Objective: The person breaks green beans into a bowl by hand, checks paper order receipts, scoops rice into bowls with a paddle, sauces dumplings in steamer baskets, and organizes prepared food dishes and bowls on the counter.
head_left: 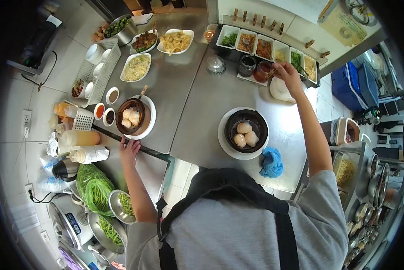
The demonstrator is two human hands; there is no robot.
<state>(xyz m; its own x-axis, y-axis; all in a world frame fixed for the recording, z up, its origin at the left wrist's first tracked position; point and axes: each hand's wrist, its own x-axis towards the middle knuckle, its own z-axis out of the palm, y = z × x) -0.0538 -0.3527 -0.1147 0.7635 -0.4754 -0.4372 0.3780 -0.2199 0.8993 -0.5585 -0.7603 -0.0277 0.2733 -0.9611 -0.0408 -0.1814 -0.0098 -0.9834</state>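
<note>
My left hand (129, 147) rests with fingers spread at the counter edge, beside a white plate (148, 130). On that plate a round steamer (144, 118) holds several pale dumplings (130, 117), with a clothespin (143, 91) on its rim. My right hand (286, 75) reaches to the back right, its fingers pinched over a glass jar (262, 71) of dark red liquid. A thin brownish handle seems to be between the fingers, too small to name. In front of me, a dark steamer (263, 130) with three dumplings (244, 134) sits on another white plate (231, 153).
A blue cloth (271, 163) lies crumpled near the right front edge. Topping trays (265, 47) line the back. Filled white dishes (136, 67) and small sauce bowls (112, 95) stand to the left. A dark jar (247, 66) and a clear dome (216, 65) stand near the trays.
</note>
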